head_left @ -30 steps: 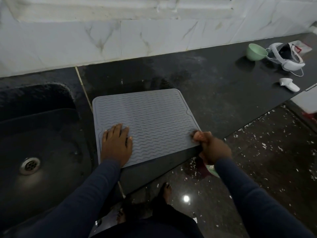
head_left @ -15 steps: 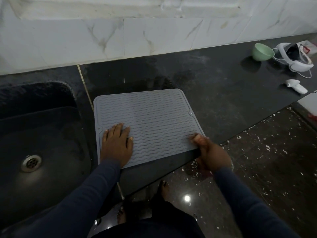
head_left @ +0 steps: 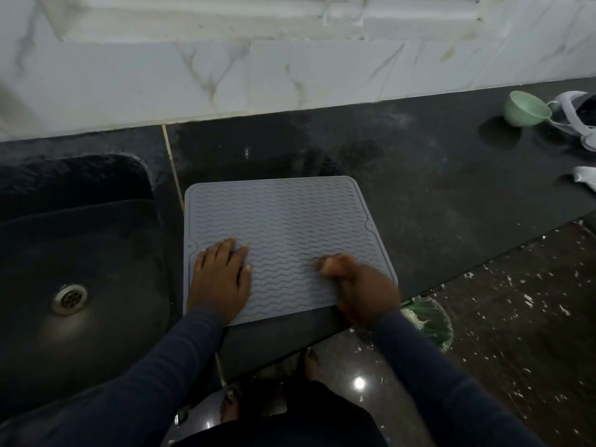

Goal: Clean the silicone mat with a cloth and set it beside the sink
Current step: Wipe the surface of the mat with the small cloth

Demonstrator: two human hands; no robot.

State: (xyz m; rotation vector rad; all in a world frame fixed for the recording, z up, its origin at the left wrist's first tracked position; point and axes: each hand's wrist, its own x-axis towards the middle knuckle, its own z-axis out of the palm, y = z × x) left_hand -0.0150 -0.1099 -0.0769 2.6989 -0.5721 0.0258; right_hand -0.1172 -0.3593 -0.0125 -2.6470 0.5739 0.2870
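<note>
A person in dark blue sleeves works at a black stone counter [head_left: 419, 195], where a grey silicone mat [head_left: 283, 227] lies flat just right of the sink [head_left: 80, 253], its near edge close to the counter's front. The left hand [head_left: 222, 279] rests open and flat on the mat's near-left corner, palm down, gripping nothing. The right hand [head_left: 358, 288], blurred, is curled into a loose fist on the mat's near-right part; whether it holds anything inside cannot be told, and no cloth is plainly visible. The mat already sits beside the sink, so the placing looks done or nearly so; whether wiping is finished cannot be judged from the ribbed surface. A green bowl [head_left: 525, 109] and white headset [head_left: 577, 121] stand far right, well apart.
</note>
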